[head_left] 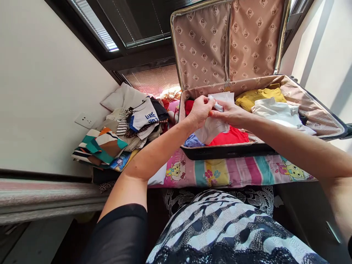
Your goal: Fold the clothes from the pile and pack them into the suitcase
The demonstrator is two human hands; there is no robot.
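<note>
Both of my hands meet above the left part of the open suitcase (324,106). My left hand (200,112) has its fingers closed on a bunched edge of a white garment (210,131). From the right, my right hand (231,113) grips the same cloth, its fingers partly hidden. The garment's lower part hangs or lies over red clothing (231,137) and a blue folded piece (194,140). I cannot tell what kind of garment it is. Farther right in the case are mustard-yellow clothing (261,98) and a white folded garment (277,113).
The suitcase's lined lid (203,47) stands raised against the window blinds. A pile of folded clothes (140,121) lies to the left beside a wall socket (84,120). Beneath the case is a colourful cartoon-print cloth (242,170). Walls bound both sides.
</note>
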